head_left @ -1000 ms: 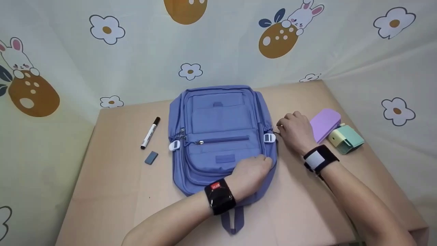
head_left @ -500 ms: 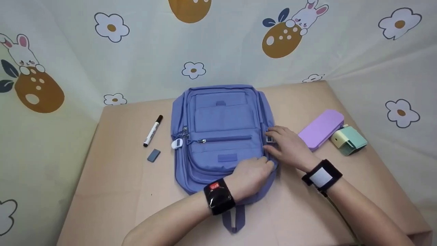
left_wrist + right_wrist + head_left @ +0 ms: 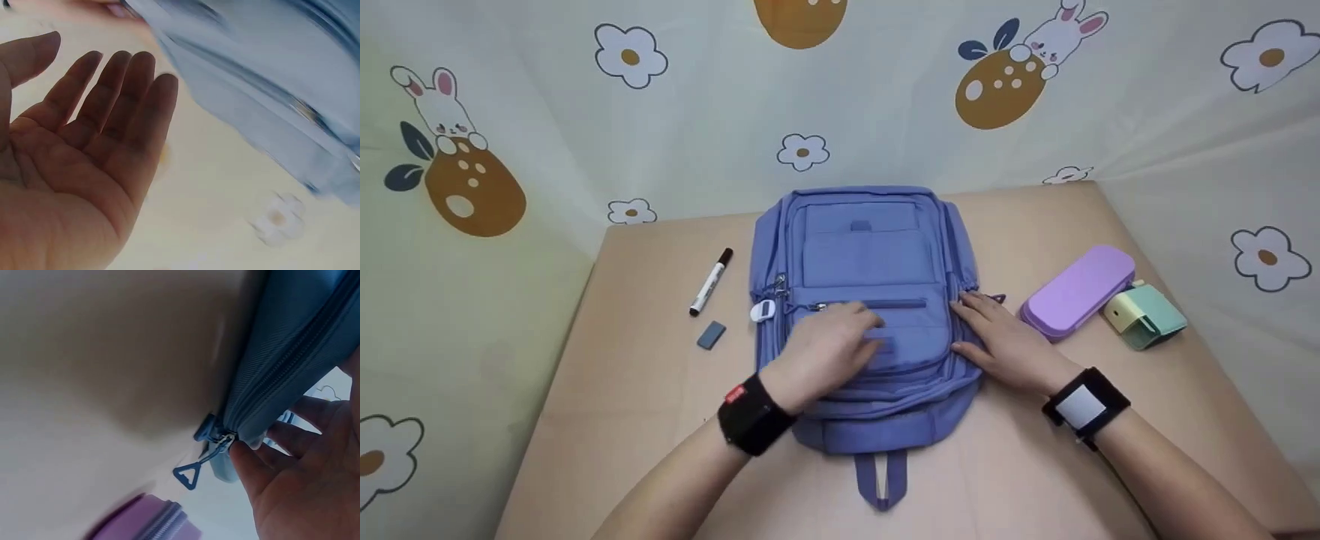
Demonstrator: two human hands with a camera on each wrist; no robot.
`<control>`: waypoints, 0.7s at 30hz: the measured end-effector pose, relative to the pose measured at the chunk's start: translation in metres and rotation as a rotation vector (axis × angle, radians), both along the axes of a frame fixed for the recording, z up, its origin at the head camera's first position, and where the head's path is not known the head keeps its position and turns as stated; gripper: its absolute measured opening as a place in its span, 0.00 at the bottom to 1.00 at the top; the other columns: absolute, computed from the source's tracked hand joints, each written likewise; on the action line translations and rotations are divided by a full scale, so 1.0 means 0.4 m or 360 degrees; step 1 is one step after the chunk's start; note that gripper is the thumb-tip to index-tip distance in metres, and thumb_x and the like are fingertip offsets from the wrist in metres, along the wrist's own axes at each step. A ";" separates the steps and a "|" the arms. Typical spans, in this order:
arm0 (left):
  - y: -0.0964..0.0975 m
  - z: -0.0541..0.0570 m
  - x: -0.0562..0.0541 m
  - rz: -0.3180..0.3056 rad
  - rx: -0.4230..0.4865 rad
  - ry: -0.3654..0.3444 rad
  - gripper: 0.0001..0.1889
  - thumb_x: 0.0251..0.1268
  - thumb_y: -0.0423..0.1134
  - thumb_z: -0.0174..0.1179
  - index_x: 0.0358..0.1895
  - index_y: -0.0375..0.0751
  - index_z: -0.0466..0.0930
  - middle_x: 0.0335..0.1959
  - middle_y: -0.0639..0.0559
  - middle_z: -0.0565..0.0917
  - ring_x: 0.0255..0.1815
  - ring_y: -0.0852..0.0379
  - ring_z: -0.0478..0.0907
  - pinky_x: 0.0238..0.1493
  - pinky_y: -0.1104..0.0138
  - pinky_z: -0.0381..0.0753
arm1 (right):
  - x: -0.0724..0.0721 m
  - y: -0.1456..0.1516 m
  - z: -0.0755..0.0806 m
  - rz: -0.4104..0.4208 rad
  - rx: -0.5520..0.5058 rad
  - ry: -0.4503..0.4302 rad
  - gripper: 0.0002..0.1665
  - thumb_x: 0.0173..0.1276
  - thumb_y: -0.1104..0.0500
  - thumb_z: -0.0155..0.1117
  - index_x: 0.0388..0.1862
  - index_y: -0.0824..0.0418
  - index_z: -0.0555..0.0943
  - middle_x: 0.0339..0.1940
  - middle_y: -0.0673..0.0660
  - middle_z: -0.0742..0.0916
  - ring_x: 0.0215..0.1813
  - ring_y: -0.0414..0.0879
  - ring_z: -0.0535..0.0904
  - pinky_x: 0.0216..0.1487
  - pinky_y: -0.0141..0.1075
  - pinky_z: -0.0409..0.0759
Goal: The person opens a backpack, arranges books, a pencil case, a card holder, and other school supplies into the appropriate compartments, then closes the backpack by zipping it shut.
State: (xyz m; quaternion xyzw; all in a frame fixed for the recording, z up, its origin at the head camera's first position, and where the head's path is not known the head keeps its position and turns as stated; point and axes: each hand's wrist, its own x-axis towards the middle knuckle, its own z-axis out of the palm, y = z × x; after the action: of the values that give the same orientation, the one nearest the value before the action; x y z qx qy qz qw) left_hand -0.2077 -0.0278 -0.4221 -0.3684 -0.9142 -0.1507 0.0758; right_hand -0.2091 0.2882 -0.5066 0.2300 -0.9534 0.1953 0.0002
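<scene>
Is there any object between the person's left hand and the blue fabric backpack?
No, nothing visible stands between the left hand and the blue fabric backpack; the purple oblong case lies apart, off to the right.

The head view looks forward and down from above the near end of the backpack (image 3: pixel 861 259), taking in the desk (image 3: pixel 607 375) around it; the left wrist view faces the backpack close across the left grip (image 3: pixel 821 352), the right along its zipped side, near the right grip (image 3: pixel 1014 341); all three share the backpack, head and right wrist also the purple case (image 3: pixel 1078 292) beside it
</scene>
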 end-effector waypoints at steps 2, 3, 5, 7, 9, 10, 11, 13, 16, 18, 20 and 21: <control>-0.058 -0.012 -0.038 0.0160 0.0070 0.0011 0.10 0.70 0.38 0.64 0.50 0.42 0.86 0.44 0.48 0.86 0.44 0.48 0.83 0.41 0.56 0.84 | 0.001 0.001 -0.004 0.0007 0.0004 -0.0008 0.42 0.77 0.42 0.59 0.80 0.64 0.62 0.80 0.66 0.63 0.80 0.63 0.57 0.78 0.56 0.55; -0.084 -0.021 -0.057 0.0251 0.0090 0.0011 0.10 0.69 0.35 0.62 0.50 0.41 0.86 0.45 0.47 0.86 0.45 0.46 0.83 0.43 0.54 0.84 | 0.002 0.002 -0.005 0.0008 0.0003 -0.0011 0.42 0.77 0.42 0.59 0.80 0.64 0.62 0.80 0.66 0.63 0.80 0.63 0.57 0.78 0.56 0.55; -0.132 -0.048 -0.093 0.0422 0.0119 -0.0002 0.12 0.68 0.31 0.60 0.51 0.40 0.86 0.47 0.45 0.86 0.48 0.43 0.82 0.45 0.52 0.83 | 0.006 0.003 -0.007 0.0008 0.0001 -0.0015 0.42 0.77 0.42 0.59 0.80 0.64 0.63 0.80 0.67 0.64 0.79 0.64 0.57 0.77 0.57 0.56; -0.169 -0.079 -0.122 0.0560 0.0125 -0.0026 0.14 0.66 0.28 0.58 0.52 0.39 0.86 0.48 0.43 0.85 0.50 0.41 0.81 0.46 0.50 0.83 | 0.011 0.004 -0.008 0.0008 -0.0002 -0.0020 0.42 0.76 0.42 0.61 0.79 0.64 0.64 0.79 0.67 0.65 0.79 0.65 0.59 0.76 0.58 0.57; -0.196 -0.110 -0.144 0.0655 0.0120 -0.0057 0.16 0.64 0.27 0.57 0.52 0.38 0.85 0.49 0.42 0.85 0.50 0.39 0.80 0.46 0.48 0.82 | 0.017 0.006 -0.006 0.0014 0.0005 -0.0017 0.42 0.75 0.42 0.62 0.78 0.65 0.65 0.78 0.68 0.67 0.78 0.65 0.61 0.76 0.58 0.59; -0.206 -0.122 -0.152 0.0685 0.0129 -0.0070 0.15 0.63 0.27 0.58 0.52 0.38 0.85 0.48 0.41 0.85 0.50 0.38 0.80 0.45 0.47 0.82 | 0.019 0.007 -0.005 0.0020 0.0009 -0.0011 0.42 0.75 0.42 0.63 0.78 0.65 0.66 0.77 0.69 0.68 0.77 0.66 0.62 0.75 0.59 0.60; -0.215 -0.133 -0.158 0.0712 0.0139 -0.0091 0.15 0.63 0.28 0.58 0.52 0.38 0.85 0.48 0.41 0.85 0.49 0.38 0.80 0.45 0.47 0.82 | 0.020 0.008 -0.004 0.0027 0.0013 -0.0004 0.42 0.75 0.43 0.63 0.77 0.66 0.67 0.77 0.69 0.68 0.77 0.66 0.62 0.75 0.59 0.60; -0.228 -0.147 -0.168 0.0745 0.0164 -0.0108 0.13 0.62 0.28 0.59 0.49 0.38 0.85 0.46 0.41 0.84 0.48 0.37 0.80 0.45 0.47 0.82 | 0.020 0.009 0.004 0.0042 0.0018 0.0018 0.41 0.74 0.44 0.65 0.76 0.67 0.68 0.75 0.70 0.70 0.75 0.67 0.64 0.74 0.59 0.62; -0.241 -0.150 -0.177 0.0768 0.0199 -0.0118 0.09 0.63 0.31 0.61 0.45 0.39 0.86 0.44 0.42 0.84 0.46 0.39 0.80 0.44 0.48 0.81 | 0.009 0.006 0.023 0.0062 0.0032 0.0039 0.40 0.73 0.45 0.66 0.74 0.68 0.70 0.73 0.71 0.72 0.73 0.68 0.67 0.72 0.60 0.65; -0.250 -0.146 -0.181 0.0776 0.0193 -0.0134 0.07 0.64 0.34 0.62 0.43 0.39 0.86 0.44 0.43 0.83 0.46 0.40 0.79 0.45 0.49 0.80 | -0.005 0.000 0.042 0.0063 0.0056 0.0056 0.38 0.73 0.46 0.66 0.72 0.68 0.72 0.71 0.71 0.74 0.71 0.68 0.69 0.70 0.61 0.67; -0.258 -0.141 -0.184 0.0787 0.0190 -0.0149 0.07 0.64 0.37 0.64 0.42 0.40 0.86 0.44 0.43 0.82 0.45 0.41 0.79 0.45 0.50 0.80 | -0.023 -0.010 0.062 0.0060 0.0075 0.0089 0.36 0.73 0.47 0.66 0.71 0.68 0.74 0.69 0.71 0.76 0.70 0.68 0.71 0.69 0.60 0.69; -0.261 -0.138 -0.186 0.0793 0.0185 -0.0152 0.07 0.65 0.38 0.64 0.41 0.40 0.85 0.44 0.43 0.82 0.45 0.41 0.79 0.45 0.50 0.80 | -0.033 -0.017 0.072 0.0058 0.0084 0.0117 0.35 0.73 0.47 0.66 0.70 0.68 0.75 0.68 0.70 0.77 0.69 0.67 0.72 0.68 0.60 0.70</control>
State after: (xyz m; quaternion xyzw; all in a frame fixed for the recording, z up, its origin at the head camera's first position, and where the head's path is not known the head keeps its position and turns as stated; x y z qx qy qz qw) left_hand -0.2820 -0.1324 -0.4774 -0.1193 -0.9691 -0.1970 0.0883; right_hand -0.2225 0.2815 -0.4778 0.2543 -0.9532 0.1615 0.0257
